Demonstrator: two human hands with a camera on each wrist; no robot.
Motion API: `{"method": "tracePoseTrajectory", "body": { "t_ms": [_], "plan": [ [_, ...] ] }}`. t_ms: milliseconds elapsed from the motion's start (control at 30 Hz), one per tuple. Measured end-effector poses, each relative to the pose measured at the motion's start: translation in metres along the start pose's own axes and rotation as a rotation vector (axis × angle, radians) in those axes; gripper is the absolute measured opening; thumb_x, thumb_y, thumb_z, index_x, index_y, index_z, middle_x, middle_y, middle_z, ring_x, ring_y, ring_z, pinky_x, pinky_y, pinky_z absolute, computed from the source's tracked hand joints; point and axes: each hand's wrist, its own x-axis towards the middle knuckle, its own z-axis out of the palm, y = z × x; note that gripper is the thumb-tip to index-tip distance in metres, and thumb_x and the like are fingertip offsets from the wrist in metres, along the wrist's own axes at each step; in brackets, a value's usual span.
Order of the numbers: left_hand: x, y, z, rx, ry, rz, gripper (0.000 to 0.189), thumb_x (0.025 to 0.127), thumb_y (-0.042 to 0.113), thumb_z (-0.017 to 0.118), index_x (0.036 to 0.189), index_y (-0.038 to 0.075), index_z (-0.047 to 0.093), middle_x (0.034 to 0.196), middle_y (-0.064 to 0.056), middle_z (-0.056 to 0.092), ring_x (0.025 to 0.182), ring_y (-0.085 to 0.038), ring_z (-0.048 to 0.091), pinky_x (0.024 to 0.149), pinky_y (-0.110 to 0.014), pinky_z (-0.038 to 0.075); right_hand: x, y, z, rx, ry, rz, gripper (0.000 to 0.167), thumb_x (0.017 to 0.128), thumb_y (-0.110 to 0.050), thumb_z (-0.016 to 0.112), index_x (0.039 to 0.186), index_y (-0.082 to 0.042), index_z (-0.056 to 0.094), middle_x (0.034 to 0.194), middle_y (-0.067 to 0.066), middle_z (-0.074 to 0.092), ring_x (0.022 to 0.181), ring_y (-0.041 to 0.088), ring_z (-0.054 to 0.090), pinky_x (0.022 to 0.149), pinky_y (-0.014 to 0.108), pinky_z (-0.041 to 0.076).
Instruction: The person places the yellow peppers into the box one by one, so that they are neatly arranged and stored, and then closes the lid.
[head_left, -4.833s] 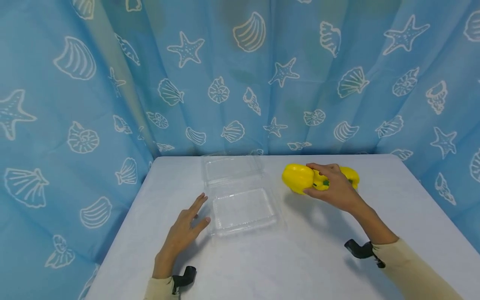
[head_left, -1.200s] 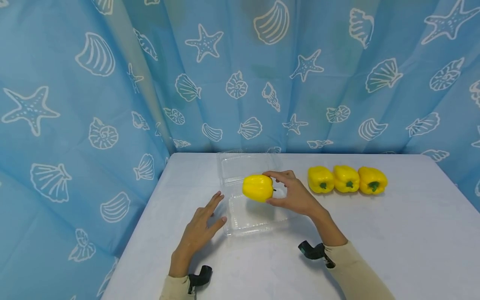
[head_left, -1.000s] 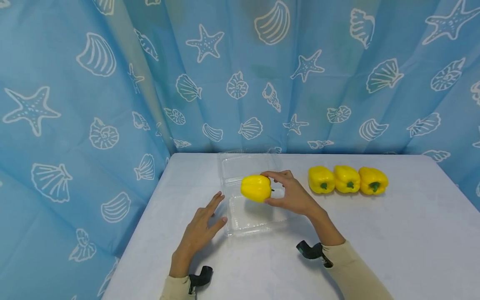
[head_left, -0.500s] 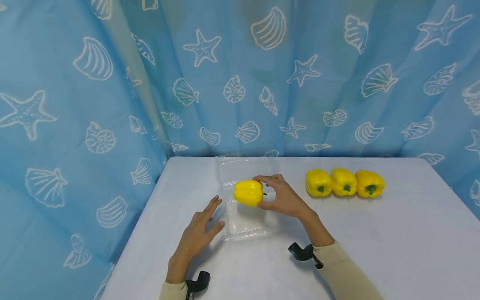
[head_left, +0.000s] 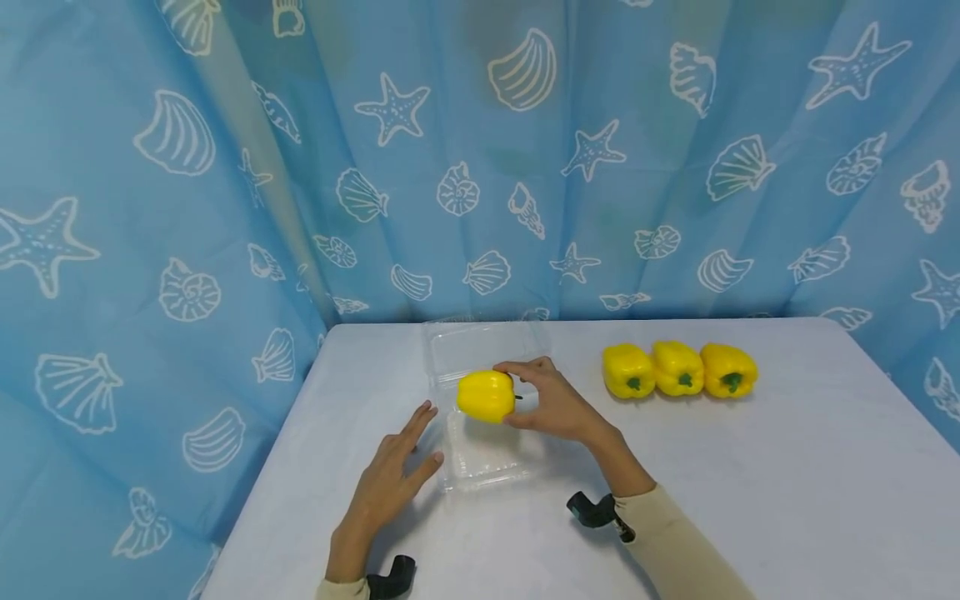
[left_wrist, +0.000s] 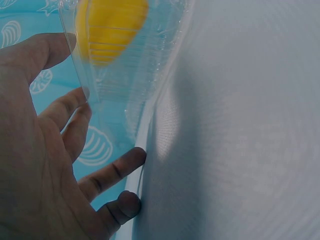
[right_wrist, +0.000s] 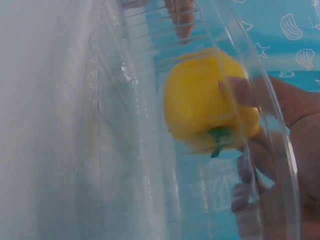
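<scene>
My right hand (head_left: pixel 557 405) pinches a yellow bell pepper (head_left: pixel 486 396) between thumb and fingers, its green stem toward the palm. The pepper lies sideways over the clear plastic clamshell box (head_left: pixel 483 457), which stands with its lid laid back toward the curtain. In the right wrist view the pepper (right_wrist: pixel 200 102) shows through the box's clear wall. Along the box's left side, my left hand (head_left: pixel 385 485) has its fingers spread and holds nothing. In the left wrist view its thumb and fingertips are right at the clear rim (left_wrist: pixel 75 62).
Toward the back right, three more yellow bell peppers (head_left: pixel 677 367) stand in a row on the white-covered table (head_left: pixel 750 492). A blue curtain (head_left: pixel 480 150) with shell and starfish prints hangs behind the table and along its sides.
The right hand has carried one pepper from the row on the right leftward over the box, still drifting slightly left lately. The left hand stays beside the box. The head view has shifted slightly.
</scene>
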Motion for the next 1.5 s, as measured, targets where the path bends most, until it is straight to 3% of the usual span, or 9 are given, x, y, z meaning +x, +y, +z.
{"method": "tracePoseTrajectory", "body": {
  "t_ms": [167,533,833,1200,1500],
  "plan": [
    [-0.001,-0.001,0.001,-0.008,-0.003,-0.001,0.066,0.097,0.054,0.056,0.157,0.041,0.03,0.162,0.021,0.022,0.113,-0.019,0.051,0.085,-0.052,0.049,0.002,0.0,0.005,0.009,-0.014,0.005,0.074,0.079,-0.025,0.087,0.145,-0.029,0.054,0.131,0.006,0.05,0.12,0.035,0.047,0.093,0.057,0.047],
    [-0.002,0.0,-0.001,-0.015,0.011,0.024,0.065,0.098,0.051,0.057,0.157,0.041,0.03,0.162,0.021,0.022,0.112,-0.019,0.052,0.085,-0.051,0.05,0.008,-0.003,0.009,-0.005,-0.027,-0.037,0.073,0.078,-0.02,0.087,0.144,-0.024,0.056,0.133,-0.003,0.056,0.119,0.027,0.046,0.095,0.054,0.046],
    [-0.002,0.001,-0.001,-0.014,0.004,0.019,0.065,0.098,0.052,0.056,0.157,0.04,0.03,0.162,0.02,0.022,0.114,-0.02,0.051,0.085,-0.051,0.049,0.01,-0.004,0.014,-0.007,-0.058,-0.015,0.073,0.078,-0.018,0.086,0.144,-0.023,0.056,0.14,-0.002,0.055,0.121,0.024,0.043,0.098,0.057,0.043],
    [-0.002,0.001,-0.001,-0.002,0.014,0.024,0.065,0.098,0.052,0.055,0.157,0.039,0.031,0.161,0.022,0.021,0.112,-0.019,0.052,0.081,-0.049,0.05,0.011,-0.004,0.023,-0.032,-0.103,0.035,0.074,0.079,-0.017,0.085,0.145,-0.025,0.054,0.134,-0.001,0.054,0.119,0.025,0.042,0.095,0.057,0.044],
    [-0.001,0.002,0.0,0.014,0.009,0.019,0.066,0.098,0.054,0.054,0.157,0.038,0.031,0.162,0.021,0.021,0.113,-0.019,0.052,0.081,-0.051,0.05,0.009,0.0,0.021,-0.071,-0.153,-0.033,0.082,0.081,-0.022,0.082,0.153,-0.022,0.043,0.156,-0.002,0.041,0.125,0.027,0.038,0.096,0.058,0.041]
  ]
}}
